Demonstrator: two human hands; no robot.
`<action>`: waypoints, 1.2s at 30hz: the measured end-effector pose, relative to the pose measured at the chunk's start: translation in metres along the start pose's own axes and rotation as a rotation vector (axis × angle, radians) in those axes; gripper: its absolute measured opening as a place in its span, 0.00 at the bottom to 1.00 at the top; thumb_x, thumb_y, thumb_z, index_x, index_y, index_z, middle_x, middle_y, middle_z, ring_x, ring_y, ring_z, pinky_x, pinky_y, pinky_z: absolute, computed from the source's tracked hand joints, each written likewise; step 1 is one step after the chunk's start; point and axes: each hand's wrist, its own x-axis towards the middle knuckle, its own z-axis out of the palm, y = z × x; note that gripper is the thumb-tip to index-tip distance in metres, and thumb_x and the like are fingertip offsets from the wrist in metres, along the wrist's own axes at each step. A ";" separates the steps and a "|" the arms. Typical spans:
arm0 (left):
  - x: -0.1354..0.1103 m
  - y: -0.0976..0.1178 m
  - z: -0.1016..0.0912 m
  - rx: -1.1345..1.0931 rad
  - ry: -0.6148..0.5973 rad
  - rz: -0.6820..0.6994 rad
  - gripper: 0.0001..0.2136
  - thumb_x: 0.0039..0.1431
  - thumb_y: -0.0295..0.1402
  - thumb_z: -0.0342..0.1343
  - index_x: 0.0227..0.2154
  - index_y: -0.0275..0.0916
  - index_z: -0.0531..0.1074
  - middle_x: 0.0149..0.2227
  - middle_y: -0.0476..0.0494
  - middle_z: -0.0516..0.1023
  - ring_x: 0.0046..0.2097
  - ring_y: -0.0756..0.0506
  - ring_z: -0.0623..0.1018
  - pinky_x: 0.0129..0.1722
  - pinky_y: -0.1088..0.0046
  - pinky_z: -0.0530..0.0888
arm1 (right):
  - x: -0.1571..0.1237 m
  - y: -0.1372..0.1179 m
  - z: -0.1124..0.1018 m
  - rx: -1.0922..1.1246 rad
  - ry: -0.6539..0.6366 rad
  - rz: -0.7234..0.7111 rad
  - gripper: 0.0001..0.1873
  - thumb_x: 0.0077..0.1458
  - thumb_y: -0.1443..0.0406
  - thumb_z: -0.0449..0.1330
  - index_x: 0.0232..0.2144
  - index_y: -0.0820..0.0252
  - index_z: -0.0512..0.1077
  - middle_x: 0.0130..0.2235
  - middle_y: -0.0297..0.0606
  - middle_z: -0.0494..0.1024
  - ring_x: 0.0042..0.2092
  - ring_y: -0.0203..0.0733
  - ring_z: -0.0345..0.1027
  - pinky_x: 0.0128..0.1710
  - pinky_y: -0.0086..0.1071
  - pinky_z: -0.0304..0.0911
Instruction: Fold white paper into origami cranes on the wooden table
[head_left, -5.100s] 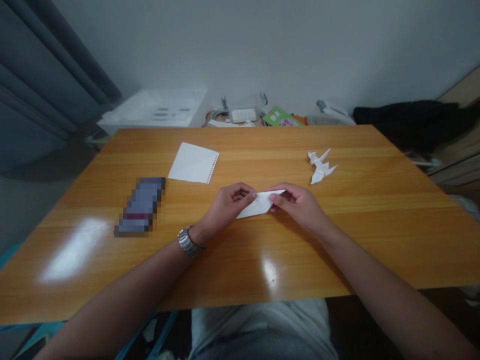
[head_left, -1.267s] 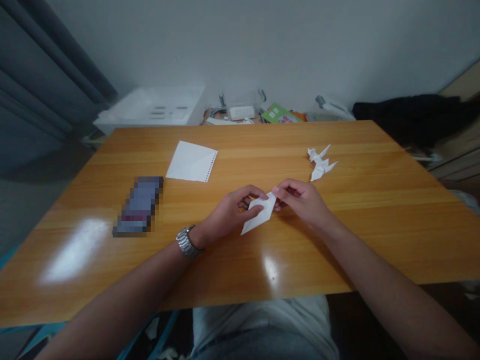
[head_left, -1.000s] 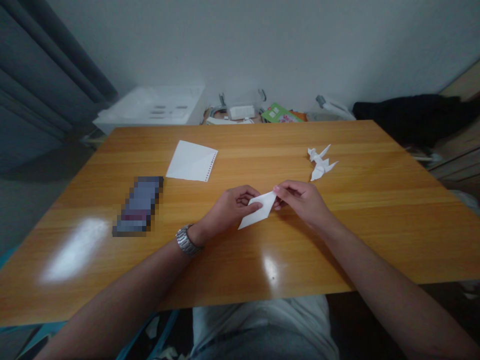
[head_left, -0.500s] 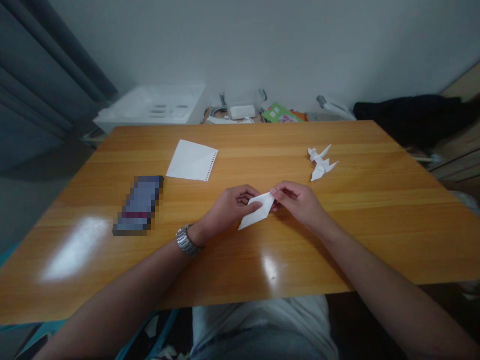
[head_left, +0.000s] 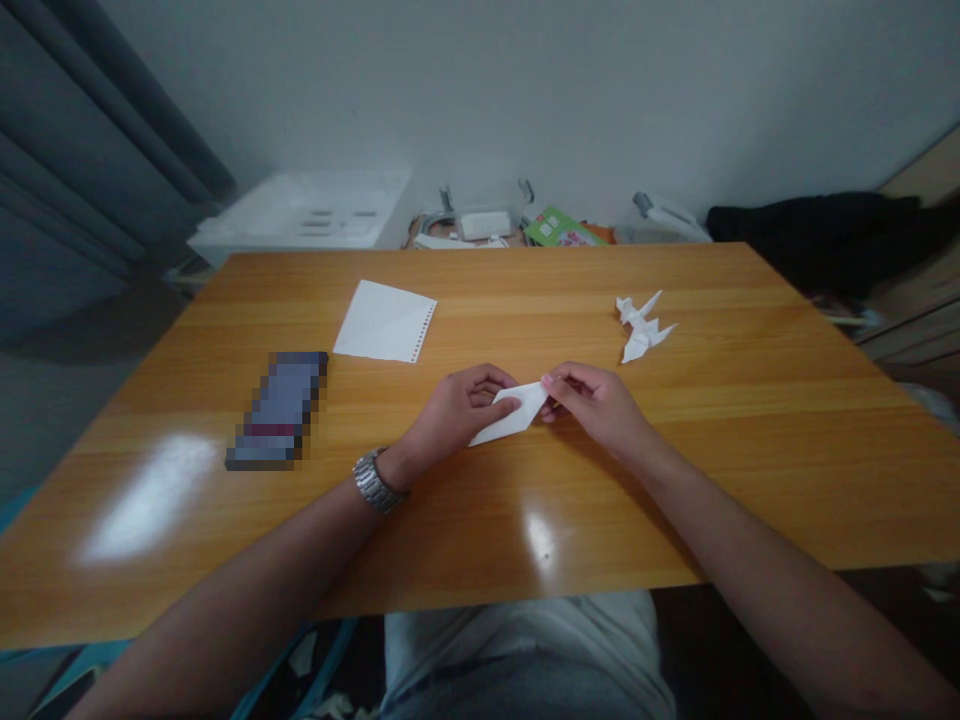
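Note:
A small folded white paper, with long slanted edges, is held between both hands above the middle of the wooden table. My left hand grips its left part, thumb lying on top and fingers behind. My right hand pinches the upper right corner between thumb and forefinger. Behind the right hand, two folded white paper figures, shaped like cranes, lie close together. A flat white sheet with a perforated right edge rests beyond the left hand.
On the table's left part lies a phone, its screen blurred out. The wooden table stretches to both sides. Past its far edge are a white plastic bin, a green booklet and cables. A dark cloth lies at the right.
The folded paper has turned slightly, its lower left tip shifting up and to the left. Both hands keep their hold and have barely moved.

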 end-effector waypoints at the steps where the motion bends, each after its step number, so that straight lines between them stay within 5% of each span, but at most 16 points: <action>1: 0.000 0.001 0.000 0.011 -0.006 0.002 0.16 0.56 0.41 0.67 0.41 0.35 0.74 0.40 0.41 0.81 0.40 0.47 0.81 0.38 0.72 0.77 | 0.000 0.000 0.000 -0.023 -0.018 -0.008 0.19 0.58 0.48 0.65 0.32 0.57 0.76 0.29 0.34 0.78 0.30 0.39 0.75 0.33 0.33 0.75; 6: 0.000 -0.001 0.001 0.004 -0.030 0.018 0.16 0.56 0.40 0.67 0.41 0.35 0.74 0.40 0.41 0.81 0.40 0.47 0.81 0.38 0.72 0.77 | -0.001 0.002 -0.002 -0.153 -0.062 -0.051 0.20 0.62 0.48 0.61 0.32 0.58 0.76 0.28 0.34 0.78 0.30 0.39 0.74 0.32 0.31 0.71; 12: 0.002 0.000 -0.002 0.038 0.031 -0.024 0.19 0.56 0.43 0.67 0.43 0.35 0.75 0.43 0.40 0.82 0.38 0.48 0.81 0.36 0.74 0.76 | 0.000 0.002 0.000 -0.110 -0.041 -0.058 0.21 0.62 0.48 0.60 0.30 0.58 0.75 0.28 0.34 0.78 0.30 0.38 0.74 0.31 0.30 0.72; 22: 0.000 0.007 -0.002 0.005 0.039 -0.073 0.15 0.57 0.44 0.66 0.34 0.35 0.77 0.33 0.44 0.82 0.33 0.50 0.78 0.30 0.77 0.72 | 0.000 0.002 0.001 -0.041 0.023 -0.031 0.21 0.59 0.46 0.63 0.30 0.58 0.76 0.28 0.35 0.79 0.29 0.38 0.75 0.32 0.32 0.76; 36: -0.001 0.006 -0.003 -0.007 -0.039 -0.036 0.16 0.58 0.45 0.65 0.35 0.34 0.76 0.33 0.44 0.80 0.32 0.50 0.77 0.31 0.77 0.71 | -0.002 0.000 0.001 -0.066 -0.031 -0.029 0.17 0.60 0.51 0.64 0.33 0.58 0.77 0.29 0.35 0.80 0.31 0.39 0.75 0.33 0.32 0.73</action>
